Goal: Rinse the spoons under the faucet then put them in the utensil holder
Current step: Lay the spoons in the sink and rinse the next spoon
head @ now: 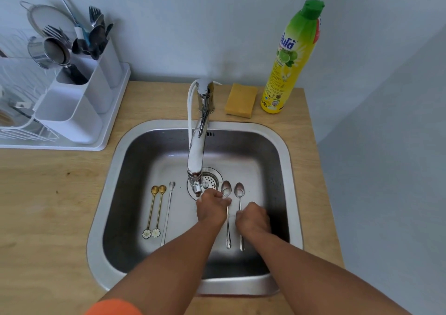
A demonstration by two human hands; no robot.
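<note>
Several spoons lie on the floor of the steel sink (294, 170). Two gold spoons (158, 208) with flower ends and a long thin silver spoon (168, 213) rest at the left. Right of the drain lie two silver spoons side by side. My left hand (211, 207) is curled with its fingertips closed on the neck of the left silver spoon (226, 189). My right hand (253, 218) pinches the handle of the right silver spoon (240, 190). The faucet (196, 150) spout ends just above my left hand; no water stream is visible. The white utensil holder (79, 102) stands at the back left, with cutlery in its rear compartments.
A yellow sponge (241, 100) and a green-capped dish soap bottle (289, 56) stand behind the sink on the wooden counter (48, 206). A white dish rack (14, 126) sits at the far left beside the holder. A wall closes the right side.
</note>
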